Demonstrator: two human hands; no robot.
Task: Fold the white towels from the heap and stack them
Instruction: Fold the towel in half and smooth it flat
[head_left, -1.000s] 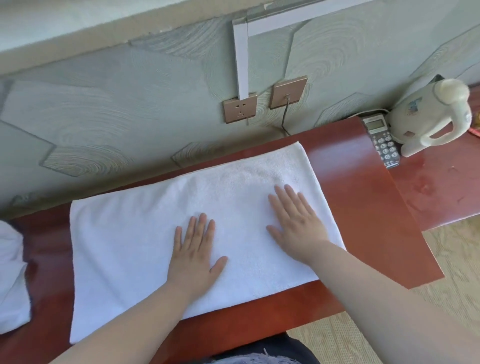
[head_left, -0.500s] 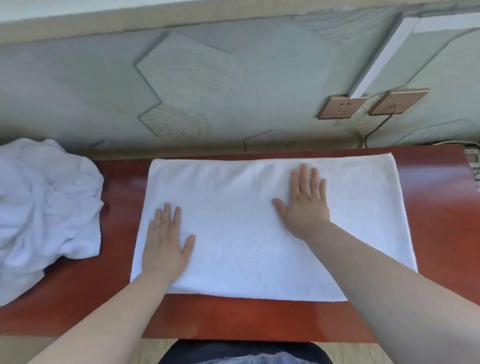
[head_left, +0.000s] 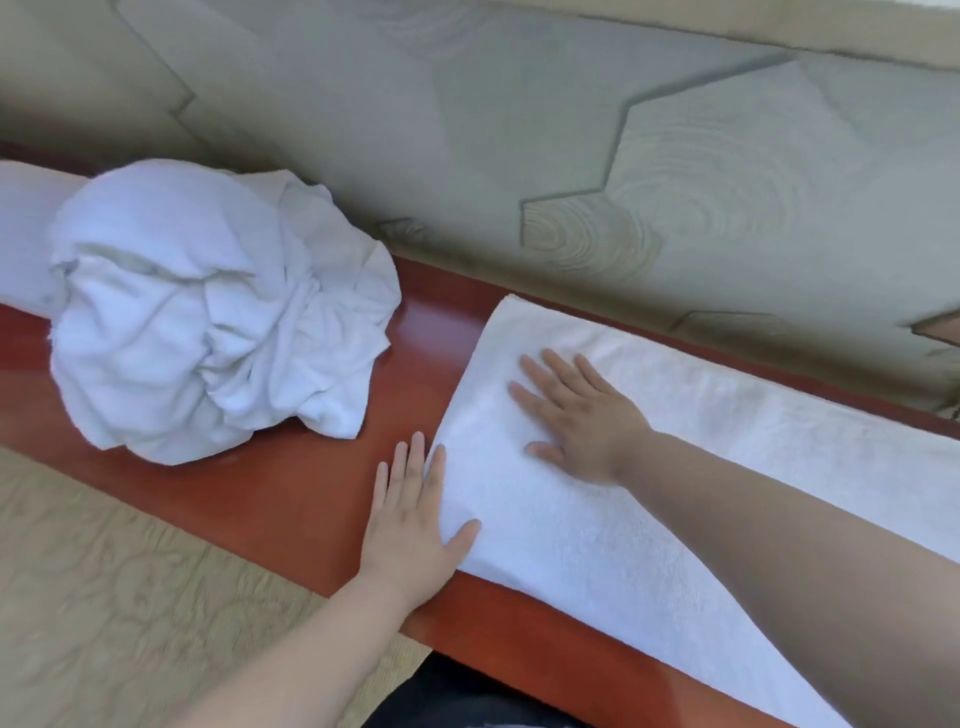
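Flat on the right part of the desk (head_left: 311, 467) lies one white towel (head_left: 675, 493), spread smooth, its long side running from the middle of the view down to the lower right edge. Its far long edge runs close to the wall.

The right hand (head_left: 576, 410) rests palm down on the towel near its left end, fingers straight and slightly spread, pointing toward the heap; its grip is slack and holds nothing. The left hand (head_left: 415, 519) also lies flat, at the towel's left short edge near the front corner. Its thumb lies on the cloth, its forefinger runs along the edge, and the other fingers rest on the bare wood. Its grip too is loose, with nothing pinched.

To the left, apart from the flat towel with a strip of red-brown wood between them, sits the heap (head_left: 208, 312) of crumpled white towels, bunched and creased. Behind it at the far left is a smoother white cloth (head_left: 21, 228); whether it is folded cannot be told.

Beyond the desk rises a grey-green wall (head_left: 519, 130) with hexagon panels and ring patterns. Below the front edge lies a beige patterned floor (head_left: 130, 571), and dark clothing (head_left: 467, 691) shows at the bottom.
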